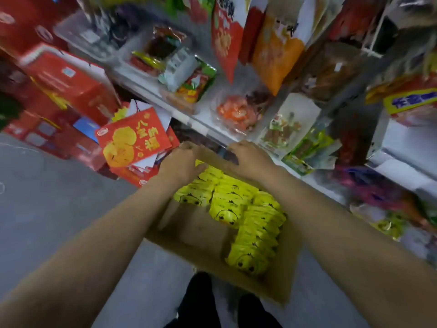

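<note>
Two hands on one box [194, 235], left hand [182, 162] and right hand [250, 159] gripping its far flap, fingers apparently curled over the blurred edge, yellow packets [236, 209] inside, box just beside the shelf [142, 88].

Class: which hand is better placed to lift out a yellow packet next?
Probably left: the left hand has its thumb over the yellow packets; the right hand grips the cardboard box rim beyond them.

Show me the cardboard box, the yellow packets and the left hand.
cardboard box [189, 233], head view, bare inner wall
yellow packets [227, 200], head view, middle row
left hand [181, 163], head view, its back
</note>
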The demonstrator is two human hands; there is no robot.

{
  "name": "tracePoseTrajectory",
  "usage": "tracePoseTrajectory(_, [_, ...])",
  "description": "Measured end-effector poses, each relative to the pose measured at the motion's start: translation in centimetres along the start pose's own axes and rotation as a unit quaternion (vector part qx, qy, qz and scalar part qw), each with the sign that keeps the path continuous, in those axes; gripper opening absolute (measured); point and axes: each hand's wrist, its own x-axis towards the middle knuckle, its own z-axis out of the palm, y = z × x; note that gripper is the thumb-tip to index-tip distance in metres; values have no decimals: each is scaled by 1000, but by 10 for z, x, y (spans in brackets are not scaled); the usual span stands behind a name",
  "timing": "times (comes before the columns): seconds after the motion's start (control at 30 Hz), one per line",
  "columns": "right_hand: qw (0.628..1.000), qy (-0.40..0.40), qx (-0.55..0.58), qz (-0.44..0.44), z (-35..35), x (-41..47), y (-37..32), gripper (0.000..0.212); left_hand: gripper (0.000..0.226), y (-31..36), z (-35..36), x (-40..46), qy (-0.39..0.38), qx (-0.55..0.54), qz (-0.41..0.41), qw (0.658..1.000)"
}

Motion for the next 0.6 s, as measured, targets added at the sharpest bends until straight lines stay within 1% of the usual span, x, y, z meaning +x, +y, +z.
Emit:
tracePoseTrajectory(0.13, [994,-93,5,47,76,8,22,58,55,-37,67,14,-91,-13,-24,996])
tracePoseTrajectory(0.3, [974,-187,61,111,159,8,49,56,60,-72,126,24,-162,-42,-51,985])
tracePoseTrajectory(0.37, [971,-187,79,129,185,8,57,58,64,-83,148,27,-166,-59,-56,983])
tracePoseTrajectory(0.47, [971,-163,85,155,210,12,68,59,68,-97,172,28,-147,-49,-68,986])
tracePoseTrajectory(0.6, [970,-175,67,155,238,23,75,61,74,-108,197,30,-119,-40,-66,990])
